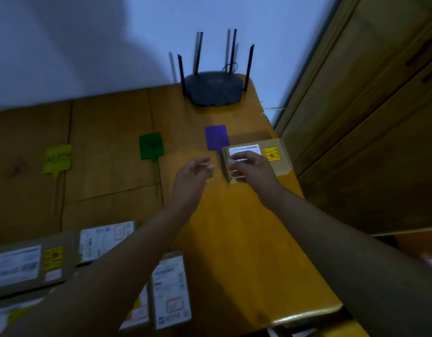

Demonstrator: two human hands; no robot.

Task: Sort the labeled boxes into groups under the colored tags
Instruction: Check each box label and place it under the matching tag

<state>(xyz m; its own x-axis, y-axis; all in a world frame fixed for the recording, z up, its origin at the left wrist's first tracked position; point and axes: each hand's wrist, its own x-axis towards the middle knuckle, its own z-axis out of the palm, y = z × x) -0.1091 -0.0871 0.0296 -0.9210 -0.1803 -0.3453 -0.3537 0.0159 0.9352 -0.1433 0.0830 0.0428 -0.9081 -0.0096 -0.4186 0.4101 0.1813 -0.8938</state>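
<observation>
Three coloured tags lie in a row on the wooden table (246, 239): yellow (57, 158), green (151, 145) and purple (217, 137). A small cardboard box (282, 164) with a white label and a yellow-red sticker sits just right of and below the purple tag, near the table's right edge. My right hand (249, 166) grips it, fingers across the label and thumb on the near side. My left hand (190, 176) hovers open a little left of the box, not touching it. Several more labelled boxes wait at the near left, among them one with a yellow sticker (27, 263), a white-labelled one (105, 239) and another (171, 288).
A black router (213, 90) with upright antennas stands at the back of the table against the wall. A wooden cupboard (368, 117) rises close beside the table's right edge. Bare tabletop lies below the yellow and green tags.
</observation>
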